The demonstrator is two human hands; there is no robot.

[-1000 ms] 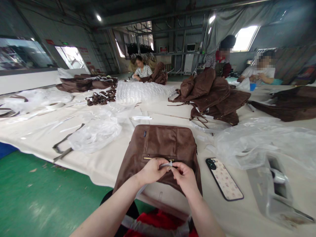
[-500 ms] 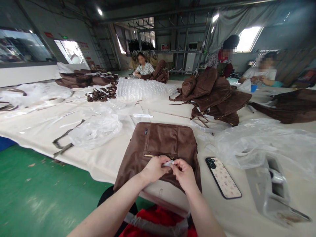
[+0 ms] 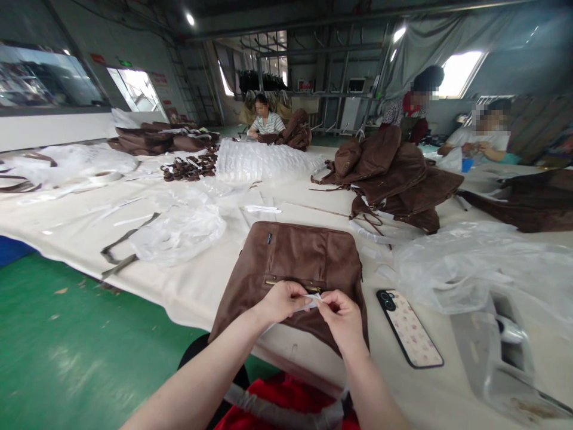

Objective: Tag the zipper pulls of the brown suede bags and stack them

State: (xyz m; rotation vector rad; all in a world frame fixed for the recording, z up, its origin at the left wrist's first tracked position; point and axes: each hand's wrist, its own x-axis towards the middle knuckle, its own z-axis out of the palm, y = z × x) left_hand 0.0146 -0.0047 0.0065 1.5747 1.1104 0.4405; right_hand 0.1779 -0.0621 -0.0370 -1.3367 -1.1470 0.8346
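Note:
A brown leather-look bag (image 3: 295, 251) lies flat at the table's near edge, its zip pocket (image 3: 271, 282) facing up. Over that pocket, my left hand (image 3: 283, 300) pinches one end of a small strip of white paper (image 3: 308, 303). The fingertips of my right hand (image 3: 338, 310) are closed on the strip's other end, close beside the left ones. Part of the zip is hidden behind my fingers. A strap in clear wrapping (image 3: 277, 412) crosses my lap below the bag.
A phone in a patterned case (image 3: 410, 328) lies right of the bag, beside clear plastic film (image 3: 465, 263) and a grey box (image 3: 486, 352). Brown bags (image 3: 389, 173) are heaped farther back. Plastic bags (image 3: 179, 233) lie to the left. Several people sit or stand across the table.
The view has shifted slightly, moving the scene a little to the right. More of the white strip shows between my hands, which still pinch it over the bag.

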